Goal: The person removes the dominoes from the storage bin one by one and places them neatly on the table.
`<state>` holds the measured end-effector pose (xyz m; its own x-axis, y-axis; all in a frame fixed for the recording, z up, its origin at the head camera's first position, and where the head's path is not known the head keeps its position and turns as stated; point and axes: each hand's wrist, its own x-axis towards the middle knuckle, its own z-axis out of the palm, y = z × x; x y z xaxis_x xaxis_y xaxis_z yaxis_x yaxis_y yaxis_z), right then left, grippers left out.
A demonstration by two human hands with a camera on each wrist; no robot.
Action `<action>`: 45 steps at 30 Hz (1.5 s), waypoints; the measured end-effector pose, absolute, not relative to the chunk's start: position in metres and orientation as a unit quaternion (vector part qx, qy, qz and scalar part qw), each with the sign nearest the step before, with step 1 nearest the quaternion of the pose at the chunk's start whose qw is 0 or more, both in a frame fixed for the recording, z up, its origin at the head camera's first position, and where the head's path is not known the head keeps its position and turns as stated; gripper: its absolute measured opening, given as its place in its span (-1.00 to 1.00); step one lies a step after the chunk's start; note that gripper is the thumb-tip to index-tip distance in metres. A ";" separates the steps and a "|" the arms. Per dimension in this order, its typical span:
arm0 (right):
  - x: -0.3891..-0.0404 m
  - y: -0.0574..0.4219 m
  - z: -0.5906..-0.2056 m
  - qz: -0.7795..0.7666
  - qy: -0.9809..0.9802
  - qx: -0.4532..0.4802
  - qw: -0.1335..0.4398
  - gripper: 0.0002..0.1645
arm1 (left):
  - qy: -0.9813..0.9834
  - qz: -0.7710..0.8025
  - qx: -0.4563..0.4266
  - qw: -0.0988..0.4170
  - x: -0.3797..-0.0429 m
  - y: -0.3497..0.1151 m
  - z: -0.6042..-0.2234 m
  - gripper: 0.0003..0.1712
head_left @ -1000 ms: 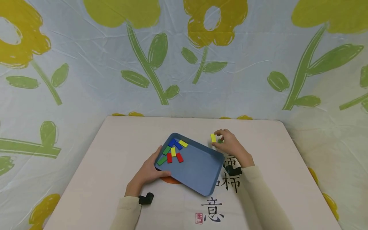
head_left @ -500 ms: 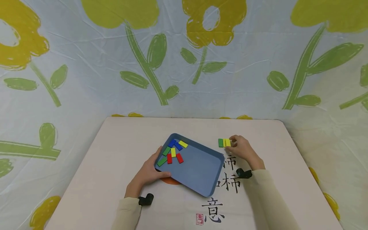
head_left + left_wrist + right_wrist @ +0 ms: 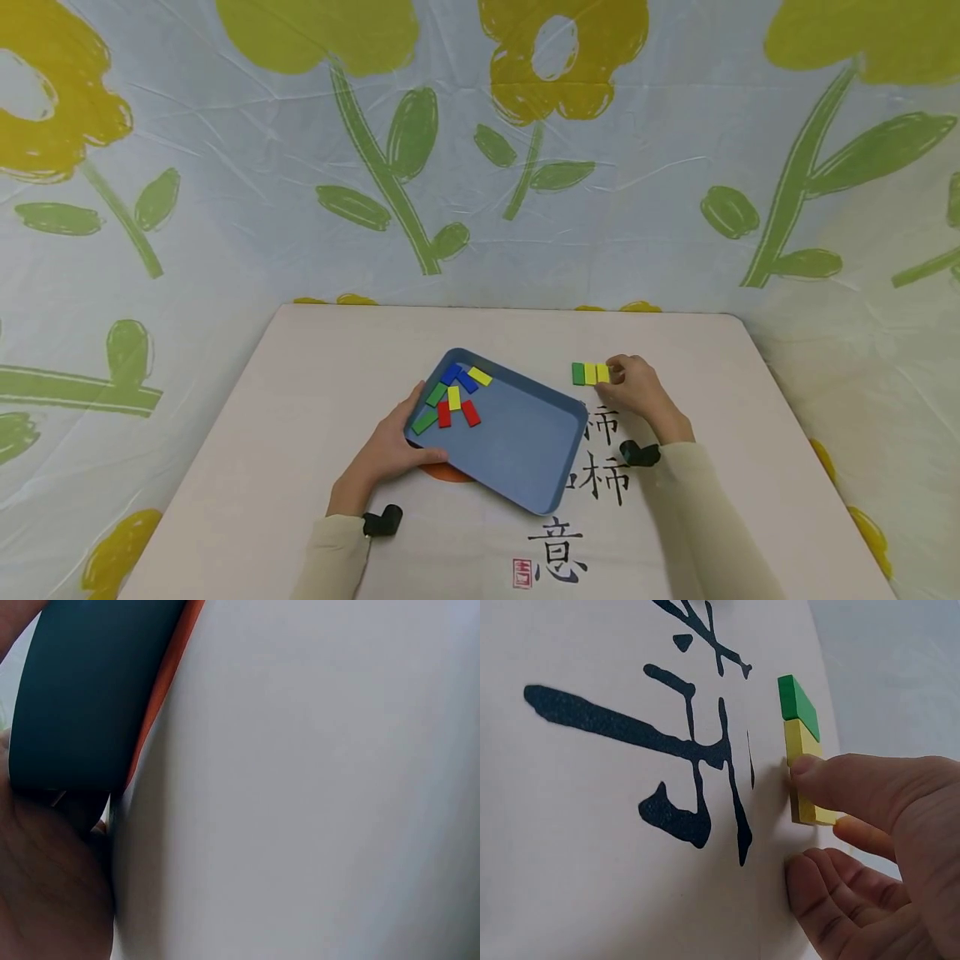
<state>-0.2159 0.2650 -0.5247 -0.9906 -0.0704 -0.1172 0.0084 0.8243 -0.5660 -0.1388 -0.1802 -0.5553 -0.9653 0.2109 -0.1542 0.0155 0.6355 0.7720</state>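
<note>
My left hand [image 3: 386,446] grips the left end of a blue tray [image 3: 517,454], thumb over the near rim and fingers along the far side. In the left wrist view the tray's dark outer wall [image 3: 82,697] shows against the palm. To the right of the tray, a green block [image 3: 577,373] and two yellow blocks stand side by side in a short row on the table. My right hand [image 3: 641,387] pinches the right-end yellow block [image 3: 602,372] between thumb and index finger. In the right wrist view, the thumb [image 3: 817,776] lies against its near face, other fingers loosely curled.
Several red, green, blue and yellow blocks lie flat in the tray's left part, among them a red block [image 3: 470,412]. The pale table mat [image 3: 360,350] bears black brush characters [image 3: 558,550] and an orange patch [image 3: 447,472]. A flower-printed cloth [image 3: 630,192] hangs behind.
A second ago my right hand held a yellow block up in front of the green one. It has moved right and down, and two yellow blocks now stand evenly beside the green. My left hand stays.
</note>
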 end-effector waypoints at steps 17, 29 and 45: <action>-0.214 0.266 -0.524 -0.292 0.953 -0.016 0.075 -0.32 | 0.896 0.422 0.069 0.118 -0.139 -0.178 -0.552 0.43; -0.213 0.267 -0.524 -0.301 0.951 -0.012 0.077 -0.32 | 0.894 0.427 0.071 0.114 -0.141 -0.179 -0.552 0.42; -0.215 0.261 -0.516 -0.309 0.948 -0.014 0.078 -0.20 | 0.891 0.434 0.061 0.122 -0.138 -0.181 -0.552 0.42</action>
<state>-0.2147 0.2606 -0.5163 -0.9874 -0.0754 -0.1394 0.0214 0.8084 -0.5882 -0.1383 -0.1811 -0.5515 -0.9629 0.2139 -0.1645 0.0024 0.6164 0.7874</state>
